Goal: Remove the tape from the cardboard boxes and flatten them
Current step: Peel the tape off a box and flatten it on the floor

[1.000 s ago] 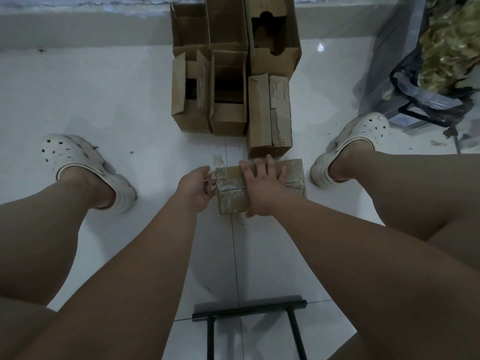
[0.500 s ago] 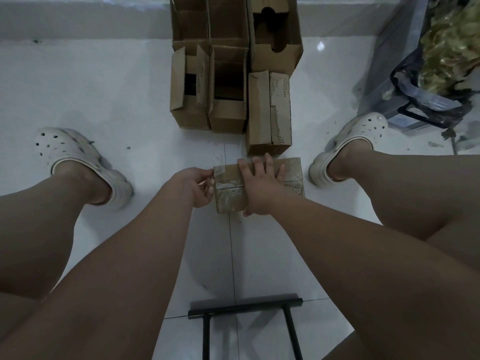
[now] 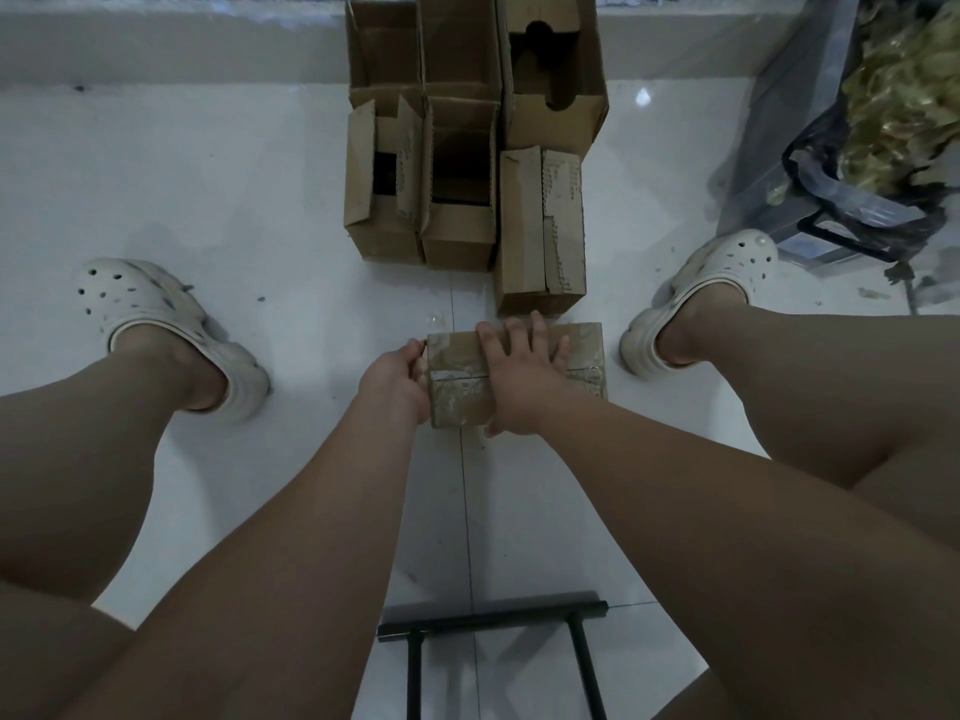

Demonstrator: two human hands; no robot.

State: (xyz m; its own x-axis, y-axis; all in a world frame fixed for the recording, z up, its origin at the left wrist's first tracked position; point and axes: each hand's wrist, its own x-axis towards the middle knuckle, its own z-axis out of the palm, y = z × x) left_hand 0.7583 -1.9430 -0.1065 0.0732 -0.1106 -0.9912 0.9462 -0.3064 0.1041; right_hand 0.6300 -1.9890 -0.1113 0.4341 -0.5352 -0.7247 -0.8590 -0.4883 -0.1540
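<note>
Right hand (image 3: 519, 379): fingers spread flat on the box (image 3: 582, 350), I judge to steady it.
Left hand (image 3: 395, 381): at its 9 o'clock end, fingers curled, seemingly pinching tape (image 3: 453, 380).

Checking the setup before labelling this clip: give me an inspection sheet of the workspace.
Surface: white tiled floor, a few dirt specks.
Job's things: taped box on the floor between the feet; other boxes clustered behind it, none flattened.
Clutter: clear scrap beside the taped box; black metal frame nearest the camera.
Hands: left hand grips the taped box's left end; right hand lies flat on its top, fingers spread.
Cables: nothing seen.
Surroundings: grey ledge behind; dark bag of yellowish stuff at right; pale clogs on both feet.
</note>
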